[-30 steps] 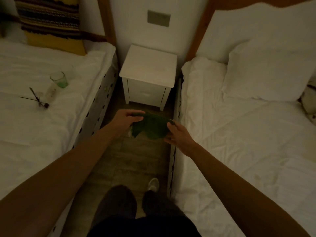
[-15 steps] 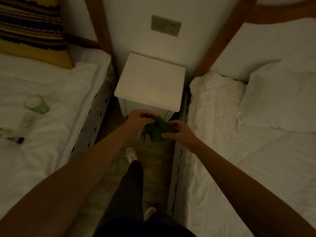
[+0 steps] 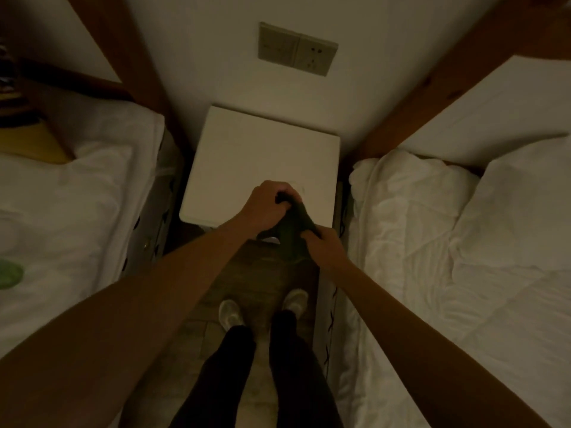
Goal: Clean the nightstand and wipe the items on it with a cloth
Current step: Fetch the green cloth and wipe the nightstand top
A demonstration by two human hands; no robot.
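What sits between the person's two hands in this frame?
In the head view, a dark green cloth stretches between the left hand and right hand, both gripping it over the white nightstand's front edge.

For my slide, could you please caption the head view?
Both hands, left and right, hold a dark cloth above the white nightstand.

We see only part of the green glass (image 3: 9,273), cut by the left edge; hands hide the nightstand (image 3: 262,156) front edge and most of the cloth (image 3: 293,233).
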